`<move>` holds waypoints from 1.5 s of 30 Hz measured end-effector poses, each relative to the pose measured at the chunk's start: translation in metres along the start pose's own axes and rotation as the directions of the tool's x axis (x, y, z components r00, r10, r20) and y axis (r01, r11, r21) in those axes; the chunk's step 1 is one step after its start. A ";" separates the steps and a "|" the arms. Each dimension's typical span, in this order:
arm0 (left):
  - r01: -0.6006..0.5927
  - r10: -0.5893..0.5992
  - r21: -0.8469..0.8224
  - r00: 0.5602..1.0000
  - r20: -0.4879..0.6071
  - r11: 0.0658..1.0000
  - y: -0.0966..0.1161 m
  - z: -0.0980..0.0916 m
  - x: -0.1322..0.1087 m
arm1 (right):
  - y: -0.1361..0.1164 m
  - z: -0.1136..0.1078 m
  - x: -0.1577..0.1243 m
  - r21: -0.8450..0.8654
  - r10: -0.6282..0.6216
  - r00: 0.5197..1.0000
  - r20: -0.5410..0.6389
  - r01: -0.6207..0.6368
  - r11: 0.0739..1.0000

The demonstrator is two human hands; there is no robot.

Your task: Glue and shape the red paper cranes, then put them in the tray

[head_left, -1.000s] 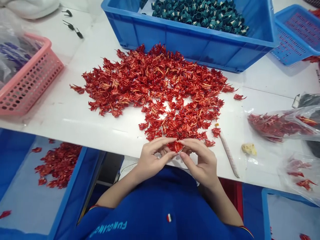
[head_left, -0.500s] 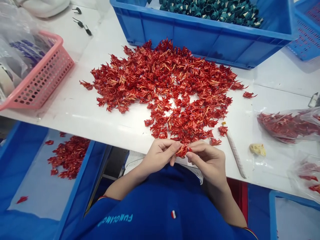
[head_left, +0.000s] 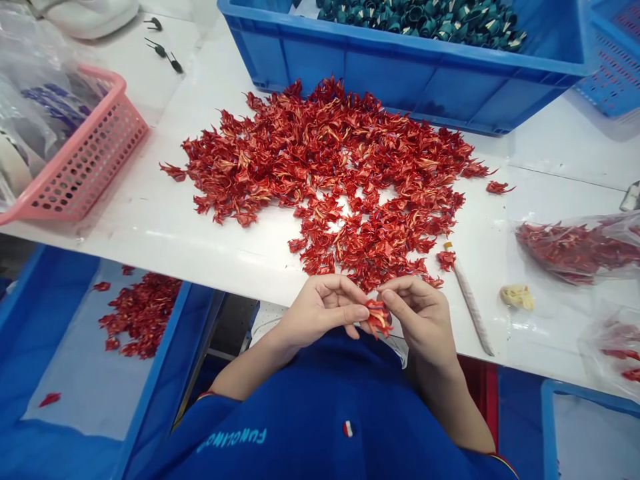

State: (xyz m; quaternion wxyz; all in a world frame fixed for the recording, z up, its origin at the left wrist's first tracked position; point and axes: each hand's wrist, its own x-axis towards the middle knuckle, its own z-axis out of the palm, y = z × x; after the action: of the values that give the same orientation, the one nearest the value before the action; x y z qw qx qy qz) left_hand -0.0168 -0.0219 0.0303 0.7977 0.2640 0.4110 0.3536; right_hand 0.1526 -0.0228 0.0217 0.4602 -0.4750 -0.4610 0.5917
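Note:
A small red artificial flower piece (head_left: 380, 318) with orange-yellow streaks is pinched between the thumb and fingers of my left hand (head_left: 330, 308). My right hand (head_left: 420, 317) is closed in a pinch at the upper right edge of that piece, thumb against forefinger. Its exact hold is partly hidden by the fingers. Just beyond both hands, a wide pile of similar red flower pieces (head_left: 320, 153) spreads over the white table (head_left: 240, 257). One loose red piece (head_left: 446, 260) lies to the right, beside the tip of a white wrapped stick (head_left: 470, 300).
A blue crate (head_left: 400, 80) of dark green parts (head_left: 425, 20) stands behind the pile. At left are a pink basket (head_left: 95, 153) and a lower blue bin (head_left: 165, 347) with red pieces. Bagged red pieces (head_left: 570, 250) and a yellowish bundle (head_left: 517, 297) lie at right.
The flower piece has turned so its streaked petals point down, and it has shifted slightly right and lower. My right fingers have moved up to its upper edge.

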 end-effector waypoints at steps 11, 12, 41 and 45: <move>0.062 -0.082 -0.280 0.995 -0.059 0.958 -0.003 0.006 0.005 | 0.008 0.007 -0.016 -0.087 -0.244 0.947 -0.210 0.230 0.969; 0.077 -0.092 -0.284 0.995 -0.040 0.956 -0.003 0.006 0.005 | 0.007 0.009 -0.016 -0.100 -0.252 0.942 -0.223 0.235 0.967; -0.369 0.398 0.167 0.892 -0.214 0.915 -0.021 0.008 0.006 | 0.018 0.012 -0.014 -0.432 -0.477 0.874 -0.096 0.395 0.811; -0.433 0.481 0.254 0.860 -0.171 0.865 -0.022 0.007 0.005 | 0.024 0.008 -0.011 -0.445 -0.581 0.813 -0.048 0.503 0.741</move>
State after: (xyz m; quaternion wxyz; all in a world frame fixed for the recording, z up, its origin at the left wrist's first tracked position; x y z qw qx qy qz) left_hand -0.0015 -0.0325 0.0161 0.6058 0.3934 0.4594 0.5169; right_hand 0.1438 -0.0384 0.0002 0.5422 -0.4579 -0.6490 0.2742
